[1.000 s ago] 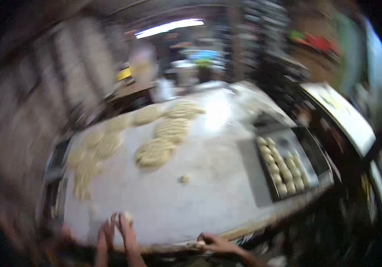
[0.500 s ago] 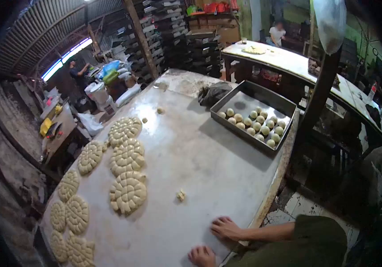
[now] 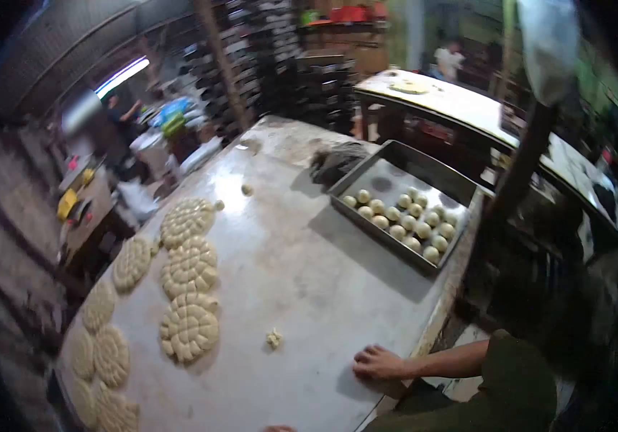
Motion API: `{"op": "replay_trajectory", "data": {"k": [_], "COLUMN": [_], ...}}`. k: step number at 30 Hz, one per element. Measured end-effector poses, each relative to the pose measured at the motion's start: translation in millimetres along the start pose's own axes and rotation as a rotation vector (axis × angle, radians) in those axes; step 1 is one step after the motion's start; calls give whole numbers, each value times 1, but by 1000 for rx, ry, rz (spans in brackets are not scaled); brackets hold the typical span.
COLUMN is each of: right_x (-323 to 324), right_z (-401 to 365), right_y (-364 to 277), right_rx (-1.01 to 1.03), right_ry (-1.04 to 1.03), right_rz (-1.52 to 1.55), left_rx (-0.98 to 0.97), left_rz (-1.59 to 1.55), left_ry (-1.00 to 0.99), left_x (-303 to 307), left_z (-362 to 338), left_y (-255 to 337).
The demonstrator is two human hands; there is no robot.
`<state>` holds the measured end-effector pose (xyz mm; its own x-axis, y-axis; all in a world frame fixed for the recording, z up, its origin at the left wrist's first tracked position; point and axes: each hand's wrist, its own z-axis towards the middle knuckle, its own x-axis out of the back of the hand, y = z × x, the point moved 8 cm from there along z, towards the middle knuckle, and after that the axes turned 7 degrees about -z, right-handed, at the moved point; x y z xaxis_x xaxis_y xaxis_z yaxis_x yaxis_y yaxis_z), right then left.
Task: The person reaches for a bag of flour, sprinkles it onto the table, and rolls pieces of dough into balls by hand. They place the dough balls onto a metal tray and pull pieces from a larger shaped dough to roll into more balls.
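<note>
My right hand [image 3: 379, 362] rests on the worktable [image 3: 287, 273] near its right edge, palm down, fingers curled together; whatever is under it is hidden. Only a sliver of my left hand [image 3: 278, 429] shows at the bottom edge, its fingers cut off. A small dough scrap [image 3: 273, 338] lies to the left of my right hand. Scored, flattened dough rounds [image 3: 189, 326] are spread along the table's left side. At the far right of the table, a metal tray [image 3: 375, 230] holds several pale dough balls [image 3: 397, 232].
A dark crumpled cloth [image 3: 337, 163] lies beside the tray. Behind stands a second long table [image 3: 460, 101] with a person [image 3: 449, 60] near it. Another person [image 3: 123, 114] is at the back left. A wooden post [image 3: 521, 173] rises past the table's right edge.
The view has shifted slightly. My left hand has moved down and left, almost out of view. My right hand sits farther right, its fingers more curled.
</note>
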<state>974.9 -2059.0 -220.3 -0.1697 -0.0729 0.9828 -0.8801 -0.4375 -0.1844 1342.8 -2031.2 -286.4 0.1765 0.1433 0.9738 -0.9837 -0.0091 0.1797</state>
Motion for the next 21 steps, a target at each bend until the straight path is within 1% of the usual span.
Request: {"op": "replay_trajectory", "data": {"k": [1, 2, 3, 4, 5, 6, 7, 8, 10, 12, 13, 14, 15, 16, 17, 18, 19, 20, 21], "right_x": [17, 31, 38, 37, 23, 4, -26, -50, -27, -16, 30, 36, 50, 33, 25, 41, 40, 27, -7], "right_z": [25, 60, 93, 114, 118, 102, 62, 32, -7, 23, 54, 80, 98, 103, 93, 73, 47, 14, -7], "right_y": [15, 14, -1, -21, -46, -67, -73, -60, -1, 51, 52, 45, 20, -5, -39, -61, -59, -48, -16], "right_rx": [-107, -183, -155, -107, 66, 205, 354, 478, 623, 564, 386, 295, 233, 241, 373, 391, 462, 558, 490], "right_ry": [15, 17, 21, 17, -40, -95, -32, 51, 71, -13, -34, 191, 281, 307, 276, 44, 122, 198, 117], "right_rz": [62, 117, 147, 178, 233, 296, 320, 340, 378, -4, 117, 157, 197, 294, 335, 432, 464, 499, 533], "left_rx": [-37, -44, 39, 319, 248, 253, 203, 123, 145, 460, 492, 522, 519, 519, 430, 356, 389, 210, 64], "left_rz": [-114, -221, -209, -408, -457, -457, -404, -356, -241, -224, -191, -160, -318, -471, -501, -532, -528, -436, -329], "left_ry": [53, 124, 220, 136, 216, 185, 160, 130, 208, 320, 275, 242, 278, 302, 260, 212, 241, 262, 286], "left_x": [38, 73, 94, 114, 101, 73, 78, 85, 93, 73, 84, 106, 103, 92, 79, 69, 73, 81, 89], "left_z": [38, 83, 114, 134, 133, 116, 87, 60, -8, -46, -23, 19, 53, 71, 81, 70, 50, 27, -2], "left_y": [29, 62, 90, 108, 116, 125, 138, 157, 140, 75, 78, 82, 84, 87, 109, 129, 129, 142, 152]}}
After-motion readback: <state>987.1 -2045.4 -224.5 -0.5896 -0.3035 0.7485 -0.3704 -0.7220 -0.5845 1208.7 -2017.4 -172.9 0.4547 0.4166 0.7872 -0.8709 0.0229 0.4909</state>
